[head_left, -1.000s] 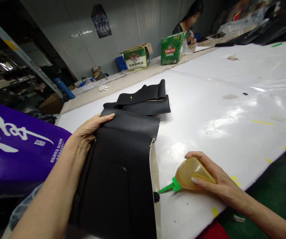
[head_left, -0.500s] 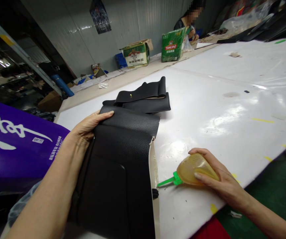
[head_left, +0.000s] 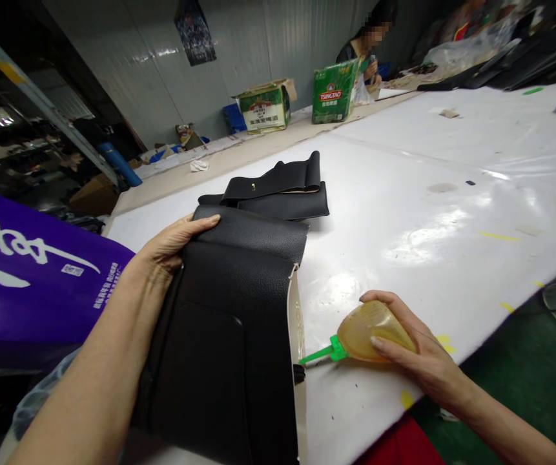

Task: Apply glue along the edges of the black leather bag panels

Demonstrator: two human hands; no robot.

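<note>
My left hand [head_left: 181,239] grips the far left edge of a black leather panel [head_left: 224,310], thumb on top and fingers hidden beneath. The panel's right edge shows a pale lining with a shiny wet-looking strip and a small black tab [head_left: 299,374]. In my right hand [head_left: 413,349] is a yellowish squeeze bottle [head_left: 372,332], tilted on its side. Its green nozzle [head_left: 319,354] points left, with the tip at the lined edge beside the black tab. More folded black leather pieces [head_left: 278,187] lie just past the panel.
A white-covered table [head_left: 384,200] stretches away to the right. Along the back stand a green Tsingtao carton [head_left: 333,93] and another open carton [head_left: 263,110]. A person [head_left: 367,45] sits behind them. At left is a purple bag [head_left: 30,278]; black material [head_left: 510,61] is piled at far right.
My right hand and the bottle have shifted slightly left, the nozzle tip staying at the panel's lined edge near the black tab. My left hand keeps its hold.
</note>
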